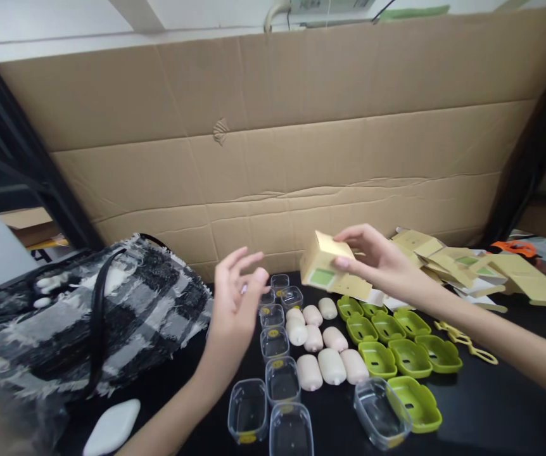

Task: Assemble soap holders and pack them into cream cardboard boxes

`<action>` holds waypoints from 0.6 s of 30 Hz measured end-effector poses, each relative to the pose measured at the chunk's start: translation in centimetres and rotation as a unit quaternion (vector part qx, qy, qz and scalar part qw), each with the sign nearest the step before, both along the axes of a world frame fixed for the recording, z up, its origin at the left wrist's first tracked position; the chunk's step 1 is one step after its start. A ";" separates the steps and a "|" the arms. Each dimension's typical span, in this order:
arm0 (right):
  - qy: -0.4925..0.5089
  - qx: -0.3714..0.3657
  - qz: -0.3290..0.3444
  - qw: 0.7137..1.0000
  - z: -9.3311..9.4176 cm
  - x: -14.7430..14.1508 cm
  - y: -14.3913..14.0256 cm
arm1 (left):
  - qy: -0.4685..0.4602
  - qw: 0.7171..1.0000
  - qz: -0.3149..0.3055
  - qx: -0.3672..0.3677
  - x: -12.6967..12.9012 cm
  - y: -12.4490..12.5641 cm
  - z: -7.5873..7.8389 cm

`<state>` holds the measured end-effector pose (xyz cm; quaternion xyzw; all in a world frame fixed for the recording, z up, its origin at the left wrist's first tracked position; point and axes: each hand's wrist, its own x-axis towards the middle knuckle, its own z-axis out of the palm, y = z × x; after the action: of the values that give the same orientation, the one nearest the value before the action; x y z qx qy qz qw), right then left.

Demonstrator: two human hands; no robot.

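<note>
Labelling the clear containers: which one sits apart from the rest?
The clear container at the near right, beside the nearest green tray. The other clear ones stand in a cluster left of the beige pieces; this one alone lies right of them.

The small box (323, 261) is tan (with a green label), the trays (399, 345) lime green, the bag (87, 310) black-and-white plaid, the worktop (491, 405) black.

Clear case (291, 434) below the beige pieces (320, 339) cut by bottom edge; small box (323, 263) print illegible; both forearms leave frame.
</note>
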<state>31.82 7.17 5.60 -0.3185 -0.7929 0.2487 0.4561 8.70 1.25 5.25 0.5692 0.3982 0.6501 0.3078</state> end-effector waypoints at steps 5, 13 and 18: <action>-0.093 -0.010 -0.031 0.995 -0.2 -1.3 6.2 | -0.081 0.996 0.014 -0.017 -0.7 0.0 1.9; -0.223 -0.067 -0.004 0.973 -4.2 -4.7 11.1 | -0.052 0.996 -0.039 -0.053 -0.3 -0.6 1.2; -0.211 -0.023 -0.027 0.977 -4.1 -4.3 9.2 | -0.049 0.994 -0.044 -0.082 -0.2 -0.7 1.5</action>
<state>27.57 16.34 1.47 -0.3955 -0.8563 0.1814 0.2782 8.49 0.58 6.74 0.5264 0.4093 0.6280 0.4013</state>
